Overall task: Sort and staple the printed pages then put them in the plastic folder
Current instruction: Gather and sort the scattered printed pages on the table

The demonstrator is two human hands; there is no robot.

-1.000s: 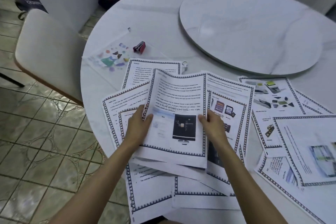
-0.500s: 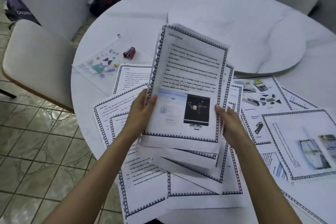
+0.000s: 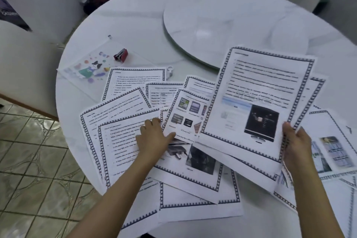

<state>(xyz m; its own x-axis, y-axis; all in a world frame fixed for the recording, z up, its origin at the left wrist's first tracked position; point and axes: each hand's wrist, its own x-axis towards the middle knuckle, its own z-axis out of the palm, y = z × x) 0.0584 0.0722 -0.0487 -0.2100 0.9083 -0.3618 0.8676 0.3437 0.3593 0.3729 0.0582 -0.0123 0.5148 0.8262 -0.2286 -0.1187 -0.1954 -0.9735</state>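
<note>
Probably light, limp and slippery, apt to fan out, so best pinched near a corner: sheaf of printed pages (image 3: 257, 91) clamped at its lower right edge in the right grip (image 3: 295, 145) above the worktop (image 3: 135, 21), left grip (image 3: 152, 137) spread flat on loose sheets (image 3: 119, 150).

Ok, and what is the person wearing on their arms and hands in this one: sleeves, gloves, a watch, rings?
Nothing that shows. The left forearm and right forearm are bare to the frame's lower edge, with no sleeve or cuff. The left hand and right hand are ungloved; no watch, bracelet or ring is visible, though the blur could hide a thin ring.
</note>
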